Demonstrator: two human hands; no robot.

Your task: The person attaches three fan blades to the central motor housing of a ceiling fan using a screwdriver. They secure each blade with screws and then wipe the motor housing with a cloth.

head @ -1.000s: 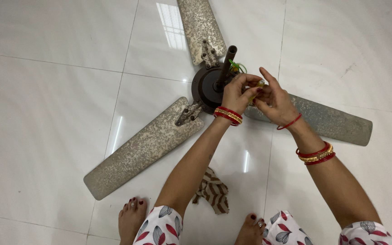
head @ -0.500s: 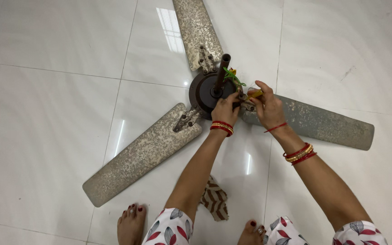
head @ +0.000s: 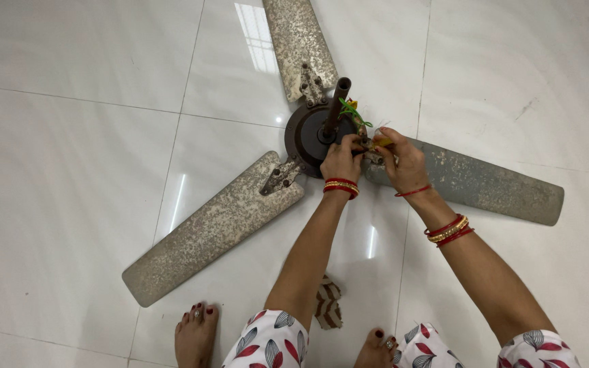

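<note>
On the white tiled floor, seen from the head camera, a ceiling fan lies flat with its three dusty blades spread out: one toward the top, one toward the lower left, one toward the right. Its dark round hub sits in the middle, and a brown rod sticks up from it, tilted. Green and yellow wires curl just beside the rod. Both hands meet at the right edge of the hub. Left hand rests on the hub with fingers curled closed, though I cannot tell what they grip. Right hand pinches a small yellow piece between thumb and fingertips, touching the left hand. Red and gold bangles ring both wrists. Bare feet stand at the bottom edge, with a striped cloth lying between them
</note>
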